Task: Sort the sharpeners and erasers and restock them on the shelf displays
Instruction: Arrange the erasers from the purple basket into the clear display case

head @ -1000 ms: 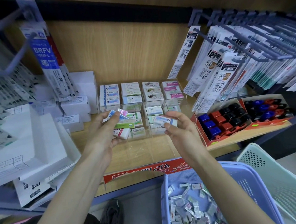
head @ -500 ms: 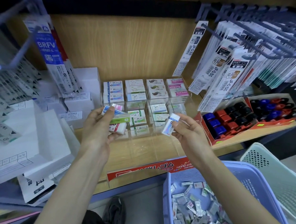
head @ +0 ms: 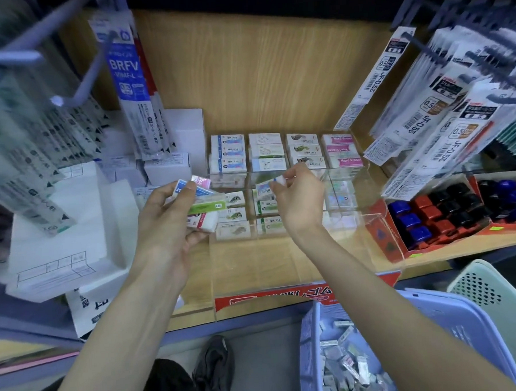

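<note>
My left hand (head: 165, 221) holds a fanned stack of erasers (head: 202, 205) in blue, green and red-and-white sleeves, just left of the clear display case (head: 362, 219). My right hand (head: 300, 202) pinches one small eraser (head: 265, 187) with a pale blue sleeve over the case's middle compartments. Rows of sleeved erasers (head: 266, 151) fill the case's back row, and a few lie in the front compartments (head: 232, 217). A blue basket (head: 479, 330) at lower right holds several loose wrapped erasers (head: 349, 370).
White boxes (head: 67, 235) are stacked at the left of the wooden shelf. Refill packs (head: 128, 82) hang from hooks at the left and pen refills (head: 444, 119) at the right. A red tray of blue, red and black sharpeners (head: 440, 212) sits at the right. A pale green basket (head: 495, 290) stands beyond the blue one.
My right hand has carried its eraser up and forward, from in front of the case to above its middle compartments. My left hand keeps its stack in nearly the same place.
</note>
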The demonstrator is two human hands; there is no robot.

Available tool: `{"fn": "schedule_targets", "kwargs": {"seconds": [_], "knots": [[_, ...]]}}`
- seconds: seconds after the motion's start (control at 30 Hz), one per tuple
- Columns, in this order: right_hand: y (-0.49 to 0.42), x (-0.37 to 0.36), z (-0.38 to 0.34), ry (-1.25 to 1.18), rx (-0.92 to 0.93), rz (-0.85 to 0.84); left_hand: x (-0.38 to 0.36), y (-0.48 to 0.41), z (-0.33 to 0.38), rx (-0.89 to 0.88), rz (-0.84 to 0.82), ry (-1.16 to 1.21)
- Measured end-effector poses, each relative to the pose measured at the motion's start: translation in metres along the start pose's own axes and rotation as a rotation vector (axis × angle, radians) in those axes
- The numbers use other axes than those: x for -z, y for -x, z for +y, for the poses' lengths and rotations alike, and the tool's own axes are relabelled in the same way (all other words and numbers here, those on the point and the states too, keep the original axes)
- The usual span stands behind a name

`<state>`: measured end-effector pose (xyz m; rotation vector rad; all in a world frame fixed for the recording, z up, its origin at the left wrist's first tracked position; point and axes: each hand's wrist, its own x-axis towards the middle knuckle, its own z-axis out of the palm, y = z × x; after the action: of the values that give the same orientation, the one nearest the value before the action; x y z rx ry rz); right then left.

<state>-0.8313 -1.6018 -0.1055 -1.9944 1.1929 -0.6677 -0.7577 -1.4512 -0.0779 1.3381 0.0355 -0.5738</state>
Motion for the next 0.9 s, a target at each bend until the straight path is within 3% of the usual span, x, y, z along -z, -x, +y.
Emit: {"fn": "schedule_targets", "kwargs": {"seconds": [0.17, 0.3, 0.37, 0.47, 0.53, 0.63, 0.7, 0.9], "knots": [[-0.004, -0.011, -0.004, 0.228, 0.006, -0.111, 0.000, 0.001, 0.000, 0.005, -0.014, -0.006], [0.009, -0.003, -0.006, 0.534, 0.156, -0.208, -0.004, 0.003, -0.002, 0.021, -0.027, -0.011], [0.013, -0.001, -0.007, 0.535, 0.197, -0.206, -0.005, 0.004, -0.003, 0.021, -0.036, -0.013], [0.019, 0.009, -0.007, 0.306, 0.201, -0.205, -0.006, 0.005, -0.003, 0.017, -0.050, 0.003], [0.027, 0.019, -0.011, -0.037, 0.121, -0.178, -0.008, 0.007, -0.004, 0.026, -0.077, 0.016], [0.047, 0.033, -0.023, -0.581, -0.082, -0.366, -0.014, 0.012, -0.005, 0.013, -0.134, -0.010], [0.058, 0.037, -0.025, -0.658, -0.110, -0.472, -0.018, 0.015, -0.007, -0.016, -0.164, -0.044], [0.066, 0.044, -0.017, -0.681, -0.113, -0.395, -0.025, 0.021, -0.010, 0.015, -0.234, -0.026]]}}
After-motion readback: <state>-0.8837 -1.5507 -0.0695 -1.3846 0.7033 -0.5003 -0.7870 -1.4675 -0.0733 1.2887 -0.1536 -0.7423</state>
